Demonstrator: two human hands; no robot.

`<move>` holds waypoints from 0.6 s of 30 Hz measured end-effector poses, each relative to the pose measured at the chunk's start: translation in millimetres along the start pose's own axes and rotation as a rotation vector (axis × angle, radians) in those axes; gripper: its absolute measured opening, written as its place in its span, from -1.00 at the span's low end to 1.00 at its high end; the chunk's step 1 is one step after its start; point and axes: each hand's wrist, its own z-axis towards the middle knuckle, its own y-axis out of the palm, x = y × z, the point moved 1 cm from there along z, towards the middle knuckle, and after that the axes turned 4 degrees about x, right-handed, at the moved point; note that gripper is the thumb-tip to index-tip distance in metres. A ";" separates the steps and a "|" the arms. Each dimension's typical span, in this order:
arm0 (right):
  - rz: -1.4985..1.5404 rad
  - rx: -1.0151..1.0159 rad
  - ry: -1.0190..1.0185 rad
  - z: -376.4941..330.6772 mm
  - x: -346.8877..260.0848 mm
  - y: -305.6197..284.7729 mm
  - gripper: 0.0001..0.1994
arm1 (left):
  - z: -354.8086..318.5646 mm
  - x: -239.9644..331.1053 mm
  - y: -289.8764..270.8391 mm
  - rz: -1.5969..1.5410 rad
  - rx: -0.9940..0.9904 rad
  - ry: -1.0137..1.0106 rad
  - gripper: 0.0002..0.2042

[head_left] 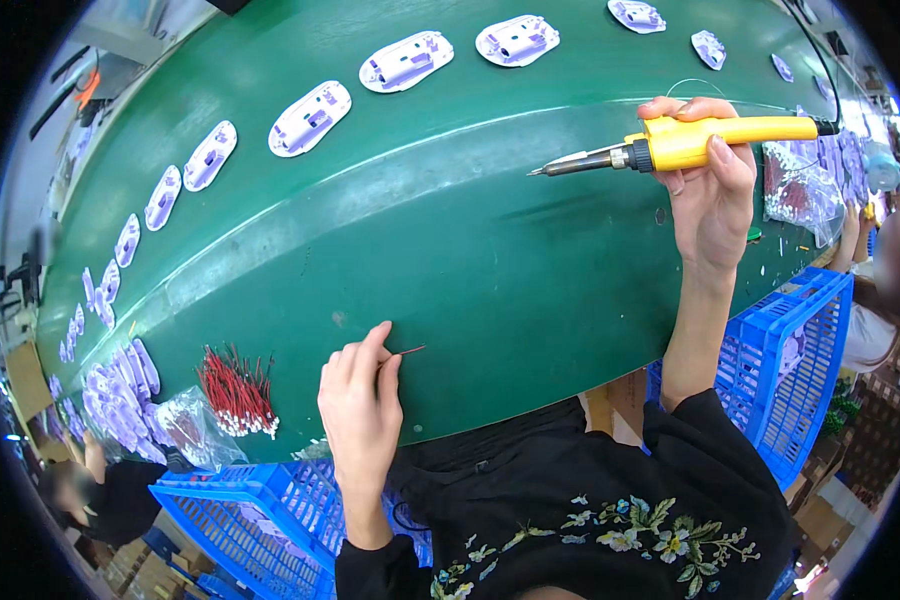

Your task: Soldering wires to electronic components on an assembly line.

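Observation:
My right hand (712, 205) is raised over the right part of the green worktable (510, 290). Its fingers wrap the yellow handle of a soldering iron (760, 130), whose metal tip points left and stays clear of the table. Lower and further left, my left hand (358, 400) is just above the near part of the table. Its thumb and forefinger pinch a short red wire (412, 350); one end sticks out to the right, the rest is hidden by the fingers. To the left of that hand lies a bundle of red wires (235, 385) with white ends.
White plastic shells (310, 118) stand in a curved row along the far side. More shells (120, 395) are heaped at left beside a clear bag (198, 430). Another bag (800, 195) lies at right. Blue crates (795, 370) flank me. Other people sit at both sides.

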 end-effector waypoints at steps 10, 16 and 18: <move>0.155 -0.099 -0.048 -0.2 -19.6 -30.8 -0.62 | 144.0 51.0 44.5 -0.097 0.139 0.466 -0.91; 0.205 -0.352 0.091 2.3 -17.9 -29.9 -0.52 | 268.3 94.9 115.4 -0.027 0.237 0.572 -0.82; 0.200 -0.411 0.111 0.2 -17.8 -31.5 -0.47 | 270.9 103.4 124.3 0.077 0.191 0.626 -0.79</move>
